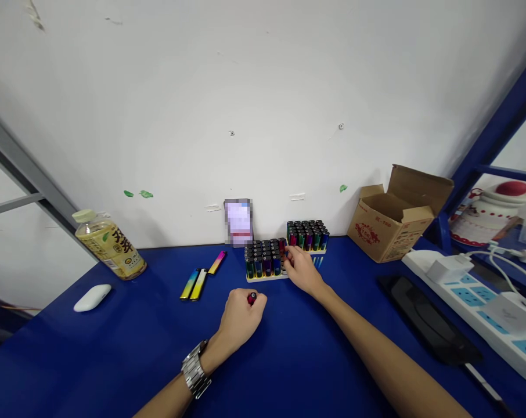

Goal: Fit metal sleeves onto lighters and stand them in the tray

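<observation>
My left hand [240,316] is closed above the blue table, in front of the trays. From its fist pokes the dark end of a small red cylinder [251,298]. My right hand [302,268] reaches to the right end of the front tray [267,278]. Its thumb and fingers pinch at a red cylinder [282,244] in the back row there. Several shiny coloured cylinders with black tops [263,264] stand upright in rows in this tray. Behind and to the right, a second tray [319,252] bears similar cylinders [309,235].
Three slim bright sticks, lighter-like [198,284], lie left of the trays. A phone [239,222] leans on the wall. At left are a drink bottle [110,247] and white case [92,298]; at right, an open carton [382,229], black phone [426,316] and power strip [485,310].
</observation>
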Demonstrator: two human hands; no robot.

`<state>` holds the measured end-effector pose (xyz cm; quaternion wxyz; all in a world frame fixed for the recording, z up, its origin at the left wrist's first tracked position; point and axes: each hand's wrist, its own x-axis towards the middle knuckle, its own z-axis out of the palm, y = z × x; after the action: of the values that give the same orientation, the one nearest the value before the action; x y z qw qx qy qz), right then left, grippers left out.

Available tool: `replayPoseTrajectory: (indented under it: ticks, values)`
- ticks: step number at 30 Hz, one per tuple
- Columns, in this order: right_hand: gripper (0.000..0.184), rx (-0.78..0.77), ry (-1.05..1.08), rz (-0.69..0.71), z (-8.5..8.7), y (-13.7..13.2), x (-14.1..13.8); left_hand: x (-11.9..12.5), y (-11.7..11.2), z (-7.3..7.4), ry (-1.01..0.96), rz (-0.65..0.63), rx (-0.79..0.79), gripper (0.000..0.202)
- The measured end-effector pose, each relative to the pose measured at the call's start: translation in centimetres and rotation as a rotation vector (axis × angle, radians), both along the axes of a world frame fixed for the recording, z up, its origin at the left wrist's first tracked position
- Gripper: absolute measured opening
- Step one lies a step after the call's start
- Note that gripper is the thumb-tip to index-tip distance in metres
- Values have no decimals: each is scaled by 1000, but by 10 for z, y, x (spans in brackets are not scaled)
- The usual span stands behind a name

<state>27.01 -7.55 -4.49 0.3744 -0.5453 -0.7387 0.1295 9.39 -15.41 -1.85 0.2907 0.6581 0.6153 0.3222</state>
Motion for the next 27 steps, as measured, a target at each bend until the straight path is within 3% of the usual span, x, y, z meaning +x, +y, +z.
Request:
replayPoseTrajectory:
  ticks: [6, 9, 11, 16, 20, 27]
  values:
    - [28, 39, 44, -25, 1, -2, -1, 0, 1, -1, 14, 13, -9, 28]
    - [26, 142, 166, -3, 1, -10, 0, 0, 3, -2, 23, 13, -10, 29]
    - [14, 268, 208, 117, 1, -18, 1, 0, 3, -3, 31, 13, -10, 29]
    - [25, 503, 126, 455, 6, -38, -12, -3, 4, -4, 31, -31, 6, 24]
    - [19, 558, 74, 501, 12, -49, -29, -5, 2, -4, 14, -112, 80, 6]
    - [17, 494, 162, 505, 15, -56, -35, -4, -6, -3, -38, -164, 144, 23]
